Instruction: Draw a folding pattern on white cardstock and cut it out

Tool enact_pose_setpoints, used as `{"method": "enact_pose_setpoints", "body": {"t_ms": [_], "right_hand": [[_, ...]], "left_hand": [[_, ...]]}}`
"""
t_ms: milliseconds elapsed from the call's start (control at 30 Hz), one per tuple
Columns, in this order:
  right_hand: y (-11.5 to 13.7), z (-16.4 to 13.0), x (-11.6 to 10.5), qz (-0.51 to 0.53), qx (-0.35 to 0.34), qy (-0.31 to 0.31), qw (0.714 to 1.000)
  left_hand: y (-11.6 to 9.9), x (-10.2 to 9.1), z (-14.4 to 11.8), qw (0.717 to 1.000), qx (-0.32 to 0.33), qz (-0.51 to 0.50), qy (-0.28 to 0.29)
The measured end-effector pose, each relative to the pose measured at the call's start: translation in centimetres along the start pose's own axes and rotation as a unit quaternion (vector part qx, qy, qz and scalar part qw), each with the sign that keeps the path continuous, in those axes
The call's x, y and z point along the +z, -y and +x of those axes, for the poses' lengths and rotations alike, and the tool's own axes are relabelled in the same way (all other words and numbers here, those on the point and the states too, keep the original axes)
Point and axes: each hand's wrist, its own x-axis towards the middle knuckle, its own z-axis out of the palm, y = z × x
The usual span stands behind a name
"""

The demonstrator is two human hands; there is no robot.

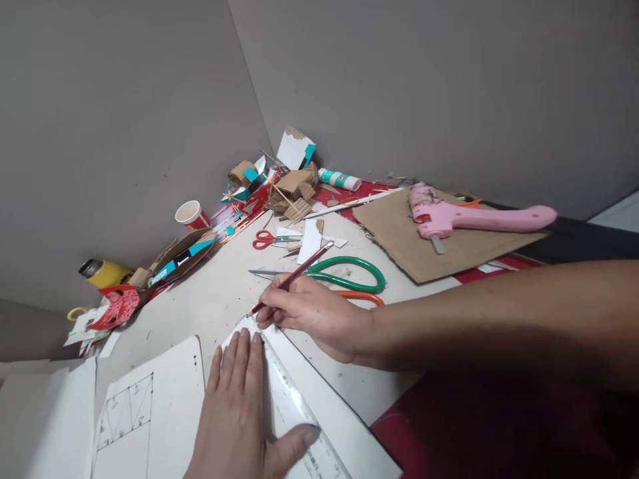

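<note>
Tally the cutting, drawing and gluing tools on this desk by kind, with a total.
Scissors: 2, the small red-handled pair and the large green-and-orange-handled pair.
Pencils: 1, the red pencil in the right hand.
Rulers: 1, the clear plastic ruler under the left hand.
Glue tools: 2, the pink glue gun and the white glue bottle.
Total: 6.

I'm looking down at a home craft corner: a pale, scuffed table (219, 293) pushed against plain grey walls, strewn with a pink plastic hot-glue gun (479, 216), torn brown corrugated cardboard scraps (294, 189), small red-handled scissors (264, 239) and a white glue bottle (340, 179).
</note>
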Motion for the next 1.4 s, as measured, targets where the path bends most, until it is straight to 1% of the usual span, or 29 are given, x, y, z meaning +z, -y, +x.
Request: {"method": "enact_pose_setpoints", "body": {"t_ms": [167,367,467,600,700,767,833,900,967,1100,1300,1400], "right_hand": [[0.2,0.2,-0.6,0.016,0.017,-0.008,1.000],[0.3,0.3,-1.1,0.003,0.033,0.000,0.999],[0.4,0.4,-1.1,-0.006,0.039,0.006,0.999],[0.6,0.4,-1.0,-0.018,0.050,0.001,0.999],[0.7,0.5,-1.0,-0.025,0.050,-0.001,0.998],[0.7,0.6,-1.1,-0.025,0.050,-0.003,0.998],[0.6,0.8,-1.2,-0.022,0.048,-0.003,0.999],[0.5,0.9,-1.3,-0.023,0.045,-0.004,0.999],[0.4,1.0,-1.3,-0.024,0.045,-0.008,0.999],[0.4,1.1,-1.2,-0.029,0.054,-0.016,0.998],[0.5,1.0,-1.2,-0.053,0.053,-0.002,0.997],[0.5,0.8,-1.3,-0.059,0.052,0.004,0.997]], "left_hand": [[-0.6,0.2,0.8,1.000,-0.010,-0.013,0.000],[-0.7,1.0,0.0,0.999,-0.042,-0.005,0.011],[-0.8,1.3,-0.2,0.999,-0.048,-0.009,0.007],[-0.8,0.9,0.1,0.998,-0.060,-0.032,0.007],[-0.2,-0.1,0.3,0.993,-0.075,-0.082,0.049],[0.6,-0.7,0.3,0.985,-0.077,-0.123,0.087],[1.4,-1.0,0.3,0.980,-0.085,-0.140,0.110],[2.0,-0.9,0.3,0.982,-0.085,-0.132,0.107],[2.1,-0.5,0.2,0.985,-0.079,-0.123,0.093],[1.7,0.1,0.3,0.989,-0.082,-0.109,0.065],[1.2,0.2,0.5,0.990,-0.102,-0.097,0.021],[1.2,0.2,0.5,0.989,-0.104,-0.102,0.009]]}}
